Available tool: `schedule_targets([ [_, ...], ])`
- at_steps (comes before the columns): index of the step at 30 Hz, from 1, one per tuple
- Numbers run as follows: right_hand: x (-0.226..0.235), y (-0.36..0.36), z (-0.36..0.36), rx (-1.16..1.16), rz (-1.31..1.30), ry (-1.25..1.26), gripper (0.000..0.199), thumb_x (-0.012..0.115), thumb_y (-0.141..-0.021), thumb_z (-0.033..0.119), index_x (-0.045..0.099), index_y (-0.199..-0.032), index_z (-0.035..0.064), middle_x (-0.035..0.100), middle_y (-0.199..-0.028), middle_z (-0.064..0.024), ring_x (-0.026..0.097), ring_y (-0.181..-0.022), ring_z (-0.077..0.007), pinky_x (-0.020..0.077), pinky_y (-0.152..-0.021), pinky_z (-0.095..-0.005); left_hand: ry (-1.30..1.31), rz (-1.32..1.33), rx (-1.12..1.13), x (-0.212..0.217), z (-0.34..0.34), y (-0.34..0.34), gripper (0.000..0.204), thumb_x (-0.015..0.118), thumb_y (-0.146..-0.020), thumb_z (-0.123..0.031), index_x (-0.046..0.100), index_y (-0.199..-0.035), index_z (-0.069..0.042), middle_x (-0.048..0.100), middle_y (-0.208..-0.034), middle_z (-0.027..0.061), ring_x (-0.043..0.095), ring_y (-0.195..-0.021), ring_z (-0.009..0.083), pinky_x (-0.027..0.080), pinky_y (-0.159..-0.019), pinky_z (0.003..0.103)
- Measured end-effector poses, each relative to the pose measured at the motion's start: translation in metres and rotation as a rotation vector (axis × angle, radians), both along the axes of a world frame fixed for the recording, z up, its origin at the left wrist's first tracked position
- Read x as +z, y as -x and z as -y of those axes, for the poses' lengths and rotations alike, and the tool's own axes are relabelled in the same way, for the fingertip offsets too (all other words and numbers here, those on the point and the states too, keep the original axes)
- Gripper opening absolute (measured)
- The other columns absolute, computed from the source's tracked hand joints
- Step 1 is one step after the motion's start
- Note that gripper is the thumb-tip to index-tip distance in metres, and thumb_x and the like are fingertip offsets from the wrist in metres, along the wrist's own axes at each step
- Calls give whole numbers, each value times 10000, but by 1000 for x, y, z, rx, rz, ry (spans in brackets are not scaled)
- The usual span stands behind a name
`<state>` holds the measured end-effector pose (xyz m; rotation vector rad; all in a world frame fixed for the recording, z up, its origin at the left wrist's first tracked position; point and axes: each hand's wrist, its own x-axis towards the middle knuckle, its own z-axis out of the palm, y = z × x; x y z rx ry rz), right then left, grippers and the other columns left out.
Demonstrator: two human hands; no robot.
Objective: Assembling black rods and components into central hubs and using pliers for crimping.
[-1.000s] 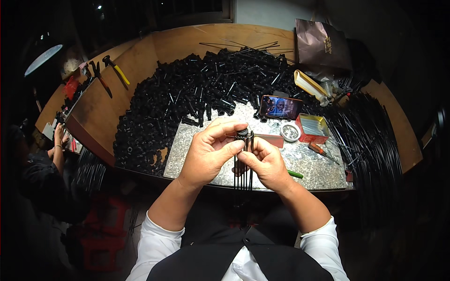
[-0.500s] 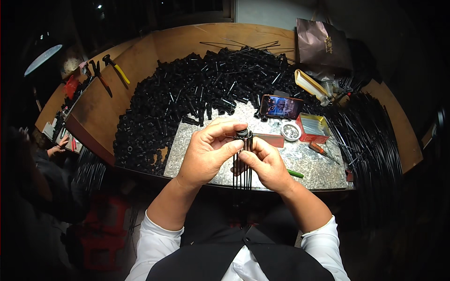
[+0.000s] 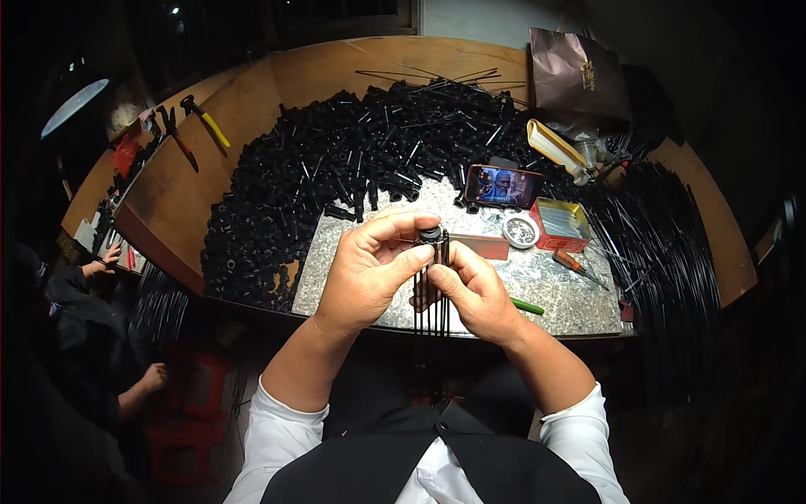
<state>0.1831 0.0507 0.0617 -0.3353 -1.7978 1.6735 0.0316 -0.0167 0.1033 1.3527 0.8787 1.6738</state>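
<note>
My left hand (image 3: 369, 269) pinches a small black round cap (image 3: 430, 234) at its fingertips, over the near edge of a grey stone slab (image 3: 554, 286). My right hand (image 3: 474, 290) grips a bundle of thin black rods (image 3: 432, 294) that hang straight down below the cap. Both hands touch the same assembly, thumbs close together. A big heap of black tube pieces (image 3: 336, 168) lies just beyond the hands.
A phone (image 3: 502, 186) with a lit screen, a round tin (image 3: 520, 230), a red box (image 3: 561, 223) and a screwdriver (image 3: 575, 262) lie on the slab. Long black rods (image 3: 663, 244) fan out at right. Pliers (image 3: 204, 119) lie far left. Another person (image 3: 75, 336) sits lower left.
My hands stay together on the cap and rods with only slight finger shifts. The person at left has lowered a hand.
</note>
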Motion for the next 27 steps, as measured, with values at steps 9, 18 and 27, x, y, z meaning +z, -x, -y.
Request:
schedule_targets([
  [9, -2, 2, -5, 106, -31, 86, 192, 501, -952, 187, 534, -1002, 5, 600, -846, -49, 581, -749, -111, 489, -701, -263, -13, -42, -4, -3, 0, 9, 242, 623, -809, 33, 626, -1050, 32, 593, -1010, 77, 583, -930, 138, 460, -857, 267],
  [18, -2, 0, -13, 266, -40, 206, 242, 562, -919, 220, 546, -1031, 7, 630, -898, -81, 626, -807, -161, 514, -747, -309, -151, -58, -83, -12, -7, 21, 212, 647, -803, 30, 652, -1014, 14, 614, -967, 62, 598, -898, 134, 486, -831, 267],
  [27, 4, 1, -9, 348, -49, 254, 293, 622, -878, 237, 558, -1058, 14, 632, -893, -77, 631, -818, -179, 523, -765, -337, -177, 10, -176, -15, -10, 29, 196, 703, -753, 21, 669, -946, 6, 625, -887, 69, 621, -842, 144, 517, -787, 267],
])
